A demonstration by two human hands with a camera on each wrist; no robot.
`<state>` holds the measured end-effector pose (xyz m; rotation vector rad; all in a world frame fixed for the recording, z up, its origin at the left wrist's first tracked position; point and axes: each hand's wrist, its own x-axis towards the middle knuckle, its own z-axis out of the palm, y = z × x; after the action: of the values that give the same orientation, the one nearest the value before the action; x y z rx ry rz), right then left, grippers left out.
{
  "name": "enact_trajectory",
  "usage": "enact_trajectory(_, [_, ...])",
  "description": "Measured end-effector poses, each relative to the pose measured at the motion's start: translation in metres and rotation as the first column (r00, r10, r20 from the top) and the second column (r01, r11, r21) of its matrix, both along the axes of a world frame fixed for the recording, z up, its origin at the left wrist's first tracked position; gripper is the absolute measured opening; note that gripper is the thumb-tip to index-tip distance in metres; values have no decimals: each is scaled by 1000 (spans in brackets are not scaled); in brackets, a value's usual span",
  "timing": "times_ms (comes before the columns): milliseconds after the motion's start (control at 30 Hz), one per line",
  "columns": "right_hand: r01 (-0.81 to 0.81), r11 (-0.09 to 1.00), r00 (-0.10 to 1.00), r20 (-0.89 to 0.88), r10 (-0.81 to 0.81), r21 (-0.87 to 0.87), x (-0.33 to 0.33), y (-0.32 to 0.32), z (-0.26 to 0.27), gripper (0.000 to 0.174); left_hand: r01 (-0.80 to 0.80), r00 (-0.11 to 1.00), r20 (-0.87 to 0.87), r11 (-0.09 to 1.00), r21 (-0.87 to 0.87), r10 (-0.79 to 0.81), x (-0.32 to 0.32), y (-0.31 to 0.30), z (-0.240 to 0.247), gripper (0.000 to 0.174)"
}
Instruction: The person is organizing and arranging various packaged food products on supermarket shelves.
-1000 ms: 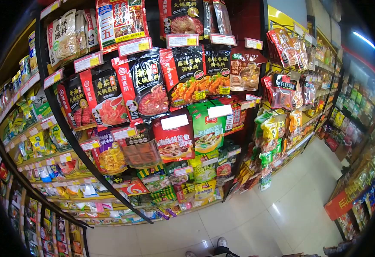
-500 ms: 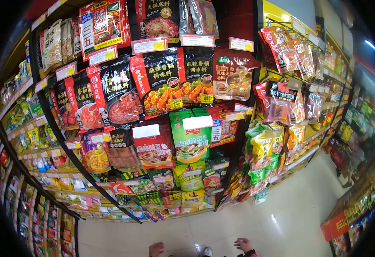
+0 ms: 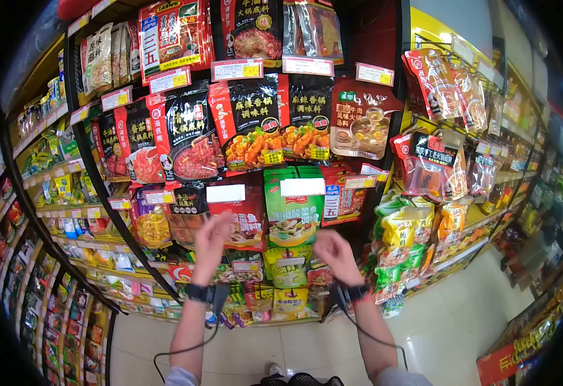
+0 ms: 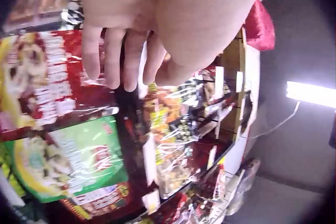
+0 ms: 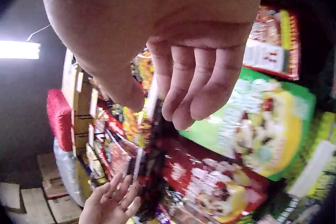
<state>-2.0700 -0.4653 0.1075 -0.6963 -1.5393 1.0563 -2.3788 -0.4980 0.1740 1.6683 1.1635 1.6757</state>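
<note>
My left hand [image 3: 212, 248] is raised before the shelves, overlapping the lower left of a red seasoning pouch [image 3: 250, 225] in the head view. Its fingers are loosely extended and hold nothing, as the left wrist view shows of the same hand [image 4: 142, 19]. To the right, my right hand [image 3: 337, 254] is near the lower right of a green pouch [image 3: 292, 215]. In the right wrist view the fingers of that hand [image 5: 194, 71] bend gently, with nothing in them. Both pouches hang side by side, each topped by a blank white tag.
Black hotpot seasoning pouches [image 3: 250, 125] fill the row above, over a shelf edge with price labels [image 3: 307, 65]. Bagged goods [image 3: 416, 164] jut out from the rack at right. Below hang yellow-green packets [image 3: 288, 267]. A cable [image 3: 194, 350] loops from the left wrist.
Both hands have come up from the bottom edge of the head view to the height of the red and green pouches. One second ago neither was visible. The head view has shifted slightly.
</note>
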Motion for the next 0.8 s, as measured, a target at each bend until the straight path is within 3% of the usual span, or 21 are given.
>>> enact_trajectory(33, [3, 998, 1000, -31, -1, 58, -14, 14, 27, 32, -19, 999, -36, 999, 28, 20, 0, 9, 25, 28])
enact_trajectory(100, [73, 975, 989, 107, -97, 211, -33, 43, 74, 32, -30, 998, -51, 972, 233, 43, -3, 40, 49, 35])
enact_trajectory(200, [135, 922, 990, -25, -135, 363, -66, 67, 137, 34, -51, 997, -36, 954, 294, 65, 3, 80, 67, 48])
enact_trajectory(233, [150, 894, 988, -97, -121, 423, -76, 82, 150, 35, -78, 994, -54, 966, 246, 94, 9, 82, 77, 63])
enact_trajectory(267, [145, 895, 984, -157, -85, 422, -84, 100, 157, 46, -155, 971, -132, 943, 294, 200, 15, 82, 81, 66])
enact_trajectory(300, [144, 887, 984, -160, -81, 438, -91, 111, 157, 46, -225, 932, -195, 908, 353, 306, 22, 86, 86, 69])
enact_trajectory(367, [284, 792, 957, -109, -268, 540, -105, 130, 159, 60, -284, 912, -155, 856, 432, 381, 32, 95, 86, 75])
enact_trajectory(400, [254, 829, 961, -29, -276, 498, -107, 133, 153, 70, -324, 900, -136, 846, 423, 413, 37, 96, 82, 75])
enact_trajectory(433, [263, 837, 944, 50, -325, 481, -107, 132, 149, 70, -315, 910, -126, 858, 406, 394, 38, 103, 77, 74])
enact_trajectory(500, [257, 821, 953, 6, -302, 510, -116, 135, 144, 71, -282, 946, -47, 889, 361, 320, 41, 113, 75, 70])
enact_trajectory(633, [292, 814, 919, 89, -384, 502, -111, 138, 139, 71, -314, 939, -35, 896, 314, 342, 50, 109, 72, 67])
enact_trajectory(700, [384, 688, 833, 91, -546, 616, -108, 136, 141, 68, -336, 911, -113, 872, 354, 397, 51, 105, 71, 73])
enact_trajectory(800, [309, 753, 882, 120, -455, 582, -100, 117, 146, 66, -380, 876, -128, 829, 411, 465, 56, 93, 67, 73])
